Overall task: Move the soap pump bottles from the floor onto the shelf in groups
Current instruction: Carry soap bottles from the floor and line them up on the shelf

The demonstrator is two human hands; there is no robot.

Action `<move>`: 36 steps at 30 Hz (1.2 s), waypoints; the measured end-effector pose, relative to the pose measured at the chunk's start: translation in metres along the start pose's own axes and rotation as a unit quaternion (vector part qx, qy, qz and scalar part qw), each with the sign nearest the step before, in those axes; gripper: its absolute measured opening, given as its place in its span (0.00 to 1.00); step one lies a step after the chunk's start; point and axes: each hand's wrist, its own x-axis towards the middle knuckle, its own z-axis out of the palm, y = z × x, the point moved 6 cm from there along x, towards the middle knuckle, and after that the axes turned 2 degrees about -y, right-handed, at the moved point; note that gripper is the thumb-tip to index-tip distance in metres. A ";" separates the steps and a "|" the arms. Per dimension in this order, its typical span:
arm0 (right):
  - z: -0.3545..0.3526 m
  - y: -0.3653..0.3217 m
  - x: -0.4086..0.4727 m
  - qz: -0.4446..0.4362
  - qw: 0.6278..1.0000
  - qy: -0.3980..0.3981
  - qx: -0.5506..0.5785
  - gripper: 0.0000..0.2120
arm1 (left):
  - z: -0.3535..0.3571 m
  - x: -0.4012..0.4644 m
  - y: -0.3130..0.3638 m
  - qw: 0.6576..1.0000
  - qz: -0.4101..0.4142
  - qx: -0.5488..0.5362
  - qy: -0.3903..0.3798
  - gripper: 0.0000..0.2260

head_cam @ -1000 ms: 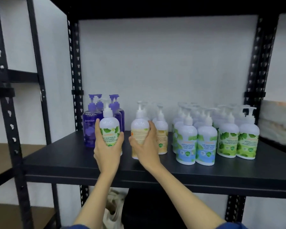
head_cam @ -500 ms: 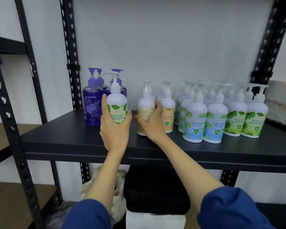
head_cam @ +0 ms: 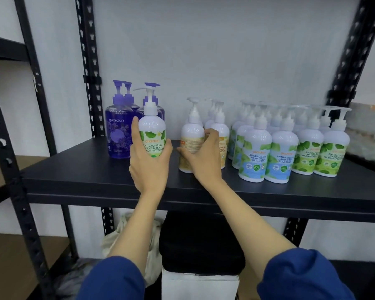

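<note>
My left hand [head_cam: 149, 163] grips a white pump bottle with a green leaf label [head_cam: 152, 128], held upright just above the black shelf [head_cam: 85, 178], in front of the purple bottles [head_cam: 119, 131]. My right hand [head_cam: 200, 154] wraps around a white bottle with a yellow-orange label [head_cam: 191, 135] that stands on the shelf among a few like it. To the right stand blue-labelled cool mint bottles [head_cam: 256, 152] and green-labelled bottles [head_cam: 331, 152] in rows.
Black perforated uprights [head_cam: 89, 68] frame the bay. A white wrapped bundle [head_cam: 368, 135] lies on the shelf at far right. Below the shelf sit a black case on a white box [head_cam: 200, 243] and a pale bag [head_cam: 126, 232].
The green-labelled bottle in my left hand has risen slightly off the shelf. My right hand stays on the yellow-labelled bottle. The view has tilted down.
</note>
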 end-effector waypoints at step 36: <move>0.019 -0.005 0.006 -0.044 0.998 -0.035 -0.033 0.38 | -0.002 -0.001 0.000 1.000 0.012 0.010 0.020 0.37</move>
